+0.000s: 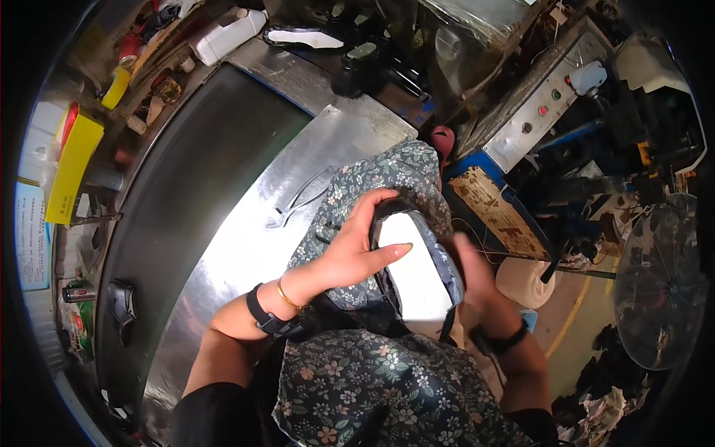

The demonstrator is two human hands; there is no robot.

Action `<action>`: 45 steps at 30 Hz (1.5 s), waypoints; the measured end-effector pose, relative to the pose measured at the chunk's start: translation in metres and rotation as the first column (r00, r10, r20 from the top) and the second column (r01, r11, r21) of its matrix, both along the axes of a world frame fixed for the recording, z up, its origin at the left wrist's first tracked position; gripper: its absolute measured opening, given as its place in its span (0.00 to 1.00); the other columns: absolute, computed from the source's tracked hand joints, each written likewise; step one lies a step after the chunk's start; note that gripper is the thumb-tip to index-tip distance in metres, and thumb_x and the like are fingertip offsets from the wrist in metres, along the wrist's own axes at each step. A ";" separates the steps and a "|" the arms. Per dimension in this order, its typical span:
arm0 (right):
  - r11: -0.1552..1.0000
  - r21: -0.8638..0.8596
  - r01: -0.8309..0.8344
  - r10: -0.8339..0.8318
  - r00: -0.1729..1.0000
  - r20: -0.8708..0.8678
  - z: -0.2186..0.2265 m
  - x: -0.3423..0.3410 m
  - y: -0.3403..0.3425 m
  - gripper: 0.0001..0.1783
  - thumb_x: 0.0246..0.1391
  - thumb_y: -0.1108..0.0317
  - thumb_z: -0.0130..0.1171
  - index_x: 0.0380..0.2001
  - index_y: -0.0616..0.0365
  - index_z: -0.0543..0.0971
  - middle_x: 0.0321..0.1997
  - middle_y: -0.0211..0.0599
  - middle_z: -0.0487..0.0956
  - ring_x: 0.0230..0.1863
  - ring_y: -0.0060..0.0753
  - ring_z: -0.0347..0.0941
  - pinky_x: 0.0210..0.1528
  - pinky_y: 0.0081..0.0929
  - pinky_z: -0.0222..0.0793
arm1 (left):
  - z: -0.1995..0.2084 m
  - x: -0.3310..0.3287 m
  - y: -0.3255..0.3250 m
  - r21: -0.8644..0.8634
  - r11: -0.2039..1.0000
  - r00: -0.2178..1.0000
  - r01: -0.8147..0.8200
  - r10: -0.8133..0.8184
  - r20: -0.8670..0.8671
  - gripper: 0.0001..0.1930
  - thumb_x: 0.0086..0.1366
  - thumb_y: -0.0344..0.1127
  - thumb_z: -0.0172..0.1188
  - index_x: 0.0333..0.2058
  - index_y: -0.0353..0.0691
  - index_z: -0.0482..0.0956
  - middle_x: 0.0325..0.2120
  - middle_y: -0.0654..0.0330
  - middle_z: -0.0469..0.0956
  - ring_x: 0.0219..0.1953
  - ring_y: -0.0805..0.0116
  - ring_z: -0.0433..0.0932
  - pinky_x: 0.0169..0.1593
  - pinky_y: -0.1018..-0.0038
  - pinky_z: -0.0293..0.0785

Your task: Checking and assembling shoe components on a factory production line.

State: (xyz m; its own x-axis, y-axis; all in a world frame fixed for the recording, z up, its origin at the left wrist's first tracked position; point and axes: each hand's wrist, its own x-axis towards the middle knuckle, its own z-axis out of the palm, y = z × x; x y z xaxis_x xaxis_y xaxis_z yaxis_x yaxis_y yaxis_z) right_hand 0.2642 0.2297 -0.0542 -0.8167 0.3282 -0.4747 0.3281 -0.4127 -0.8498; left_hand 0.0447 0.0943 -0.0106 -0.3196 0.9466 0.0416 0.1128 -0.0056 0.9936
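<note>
My left hand (365, 249) grips a dark shoe upper (445, 272) that is stretched over a last. The thumb presses on its white sole side (417, 279), which faces up, and the fingers wrap around the far left edge. My right hand (475, 274) is at the right side of the shoe; motion blurs it and its fingers are partly hidden. The shoe is over my lap, where a dark floral apron (372, 387) lies. Left of the shoe, a pair of metal pincers or scissors (298, 201) rests on a shiny metal table (223, 261).
A dark conveyor belt (186, 149) curves along the left, carrying a black shoe piece (121, 309). Beyond the table lies another shoe with a white underside (305, 37). At right stand a machine with a button panel (532, 115), a fan (659, 283) and a cream roll (525, 281).
</note>
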 end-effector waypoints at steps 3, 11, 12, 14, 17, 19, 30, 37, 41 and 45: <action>0.821 0.566 -0.077 0.037 0.996 0.081 0.020 -0.025 -0.005 0.28 0.71 0.53 0.35 0.54 0.68 0.72 0.49 0.55 0.78 0.50 0.50 0.76 0.55 0.38 0.68 | 0.003 0.002 0.003 -0.004 0.999 0.993 -0.046 0.045 -0.111 0.37 0.57 0.36 0.69 0.60 0.35 0.59 0.56 0.46 0.64 0.60 0.50 0.65 0.64 0.63 0.59; 0.185 0.901 -0.391 -0.052 0.912 0.407 0.074 -0.069 -0.012 0.20 0.63 0.67 0.46 0.54 0.66 0.72 0.42 0.59 0.80 0.44 0.61 0.76 0.46 0.45 0.74 | -0.009 -0.005 0.014 0.008 0.986 0.980 -0.168 0.168 -0.109 0.36 0.56 0.33 0.70 0.59 0.32 0.60 0.52 0.47 0.69 0.56 0.55 0.68 0.61 0.65 0.63; 0.369 0.876 -0.309 0.066 0.949 0.308 0.068 -0.068 0.001 0.21 0.65 0.64 0.46 0.56 0.67 0.70 0.44 0.58 0.80 0.47 0.57 0.77 0.49 0.41 0.73 | -0.005 -0.008 0.014 -0.029 0.989 0.987 -0.148 0.146 -0.063 0.36 0.57 0.33 0.69 0.59 0.32 0.60 0.52 0.48 0.68 0.56 0.57 0.68 0.61 0.65 0.63; 0.875 0.457 -0.160 0.222 0.971 -0.085 0.034 -0.049 0.023 0.26 0.70 0.61 0.41 0.66 0.61 0.62 0.60 0.50 0.73 0.64 0.42 0.67 0.64 0.34 0.62 | -0.001 -0.007 0.017 -0.056 0.995 0.997 -0.083 0.082 -0.011 0.36 0.58 0.33 0.69 0.60 0.32 0.59 0.52 0.48 0.68 0.56 0.58 0.67 0.61 0.66 0.62; 0.826 0.545 -0.147 0.283 0.943 -0.174 0.027 0.000 -0.002 0.31 0.70 0.64 0.41 0.71 0.61 0.50 0.67 0.46 0.66 0.69 0.37 0.60 0.68 0.31 0.54 | -0.011 -0.001 0.010 -0.011 0.999 0.998 -0.052 0.052 0.020 0.38 0.57 0.34 0.70 0.61 0.32 0.59 0.53 0.49 0.68 0.57 0.60 0.67 0.61 0.68 0.63; 0.829 0.549 -0.106 0.132 0.991 -0.008 0.037 0.008 -0.033 0.30 0.70 0.64 0.44 0.70 0.62 0.53 0.68 0.46 0.65 0.69 0.36 0.60 0.67 0.28 0.54 | -0.010 0.005 0.003 -0.008 0.996 0.996 -0.091 0.091 -0.013 0.37 0.57 0.34 0.70 0.61 0.33 0.59 0.53 0.50 0.68 0.57 0.60 0.67 0.61 0.68 0.63; 0.913 0.222 0.343 -0.290 0.926 -0.240 0.022 -0.053 -0.047 0.31 0.71 0.57 0.45 0.67 0.68 0.55 0.60 0.44 0.72 0.59 0.29 0.68 0.60 0.25 0.63 | 0.011 0.034 -0.045 -0.108 0.985 0.914 -0.133 0.080 -0.398 0.41 0.66 0.27 0.57 0.69 0.28 0.41 0.64 0.46 0.61 0.66 0.60 0.62 0.66 0.69 0.58; 0.858 0.453 0.243 -0.072 0.929 -0.362 0.004 -0.038 -0.050 0.32 0.71 0.58 0.41 0.68 0.69 0.52 0.66 0.51 0.66 0.65 0.36 0.63 0.66 0.30 0.57 | 0.006 0.029 -0.067 -0.078 0.997 0.990 -0.005 0.016 0.142 0.42 0.57 0.15 0.45 0.70 0.29 0.39 0.69 0.49 0.54 0.71 0.63 0.50 0.71 0.71 0.45; 0.887 0.369 0.277 -0.131 0.918 -0.375 0.010 -0.036 -0.050 0.32 0.72 0.58 0.40 0.68 0.69 0.52 0.66 0.49 0.65 0.66 0.36 0.61 0.67 0.31 0.56 | -0.018 -0.002 -0.048 0.382 0.923 0.644 0.038 -0.315 0.697 0.36 0.67 0.41 0.55 0.69 0.33 0.53 0.69 0.49 0.54 0.71 0.61 0.53 0.73 0.68 0.44; 0.839 0.488 0.240 -0.109 0.953 -0.281 0.012 -0.041 -0.059 0.32 0.71 0.58 0.39 0.69 0.69 0.48 0.66 0.58 0.64 0.66 0.49 0.63 0.65 0.36 0.59 | -0.010 0.024 -0.002 -0.352 0.786 0.828 -0.508 0.558 0.051 0.28 0.74 0.49 0.46 0.60 0.28 0.68 0.58 0.42 0.71 0.63 0.58 0.68 0.67 0.67 0.58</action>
State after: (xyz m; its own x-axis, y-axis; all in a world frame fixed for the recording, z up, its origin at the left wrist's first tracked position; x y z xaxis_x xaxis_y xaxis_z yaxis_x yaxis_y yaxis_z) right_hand 0.2231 0.1702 -0.0423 -0.7866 0.6175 -0.0022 0.0586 0.0711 -0.9957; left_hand 0.0685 0.0919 -0.0207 -0.7555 0.5766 -0.3110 -0.1393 0.3225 0.9363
